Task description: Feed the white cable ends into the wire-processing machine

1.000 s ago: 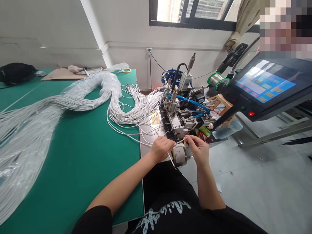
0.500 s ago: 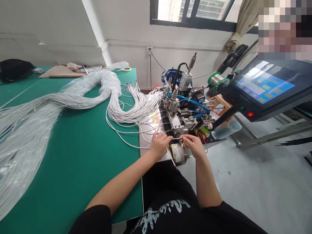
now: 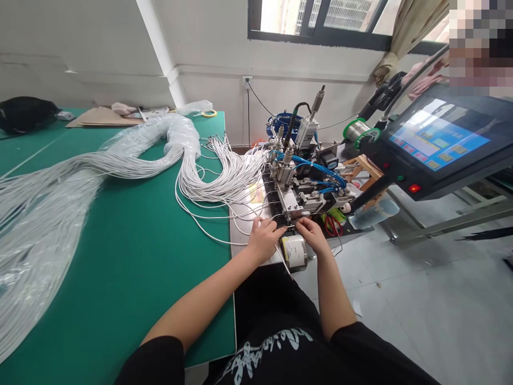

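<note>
At the front end of a benchtop machine (image 3: 290,198) with metal cylinders and blue air tubes, both my hands work close together. My left hand (image 3: 263,239) is closed on a thin white cable (image 3: 282,259), its index finger stretched toward the machine's front. The cable's tail hangs below that hand toward my lap. My right hand (image 3: 313,235) pinches the cable's other end at the machine's front edge; its tip is too small to make out. Just beneath the hands sits a metal cylinder with a paper label (image 3: 295,252).
A large bundle of white cables (image 3: 216,182), partly in plastic wrap, spreads over the green table (image 3: 160,278) to the machine. A touch screen (image 3: 441,136), a wire spool (image 3: 358,133) and red-handled scissors (image 3: 333,225) are on the right. Part of another person shows behind the screen.
My right hand has shifted a little left and up, closer to the machine's front. An orange bit seen at its fingers earlier no longer shows. My left hand has barely moved.
</note>
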Available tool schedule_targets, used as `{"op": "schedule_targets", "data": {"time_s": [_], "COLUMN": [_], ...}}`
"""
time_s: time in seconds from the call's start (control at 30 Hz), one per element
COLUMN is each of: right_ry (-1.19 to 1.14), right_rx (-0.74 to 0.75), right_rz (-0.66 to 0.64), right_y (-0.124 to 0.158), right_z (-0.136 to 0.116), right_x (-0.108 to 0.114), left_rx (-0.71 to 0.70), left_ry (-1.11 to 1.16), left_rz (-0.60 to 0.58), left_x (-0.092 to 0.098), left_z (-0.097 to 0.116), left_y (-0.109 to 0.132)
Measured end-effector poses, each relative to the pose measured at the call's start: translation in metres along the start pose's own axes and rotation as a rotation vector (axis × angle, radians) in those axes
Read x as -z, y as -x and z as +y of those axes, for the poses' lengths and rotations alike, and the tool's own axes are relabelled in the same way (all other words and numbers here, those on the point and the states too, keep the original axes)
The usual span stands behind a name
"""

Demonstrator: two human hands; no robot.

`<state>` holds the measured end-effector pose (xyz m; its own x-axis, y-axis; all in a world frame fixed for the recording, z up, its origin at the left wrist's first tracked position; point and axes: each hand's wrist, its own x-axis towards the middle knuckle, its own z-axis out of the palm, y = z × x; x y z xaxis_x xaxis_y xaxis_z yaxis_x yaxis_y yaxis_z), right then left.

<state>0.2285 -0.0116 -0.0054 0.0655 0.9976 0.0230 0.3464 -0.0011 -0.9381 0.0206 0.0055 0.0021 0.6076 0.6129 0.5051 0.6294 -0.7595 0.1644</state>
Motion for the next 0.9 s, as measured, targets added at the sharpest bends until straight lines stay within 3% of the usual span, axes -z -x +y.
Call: {"op": "schedule_targets", "data": {"time_s": [0.33,0.47,0.63,0.73,0.9], "right_ry": [0.063,-0.148,-0.354,-0.225,0.169], "right_rx": [-0.030,-0.130,-0.254,-0.242,-0.065], "right_rz": [0.027,-0.020,0.030,0.074,0.372], "right_y": [0.002,0.000,-0.002,0.003,0.028], "right_z": [-0.005,-0.001,0.006,0.003,-0.027], "right_x": [0.000,-0.004,-0.011,-0.009,0.001], "left_rx": [0.001,0.015,0.032,0.039,0.045], "left_ry": [0.008,-0.013,0.009,0.042,0.106], "left_rz": [0.021,-0.003,0.008,0.048,0.065], "left_x": [0.002,0.001,0.001,0.003,0.007], "left_z": [0.002,0.002,0.002,0.002,0.002], "left_y": [0.000,-0.001,-0.001,-0.001,0.000]}}
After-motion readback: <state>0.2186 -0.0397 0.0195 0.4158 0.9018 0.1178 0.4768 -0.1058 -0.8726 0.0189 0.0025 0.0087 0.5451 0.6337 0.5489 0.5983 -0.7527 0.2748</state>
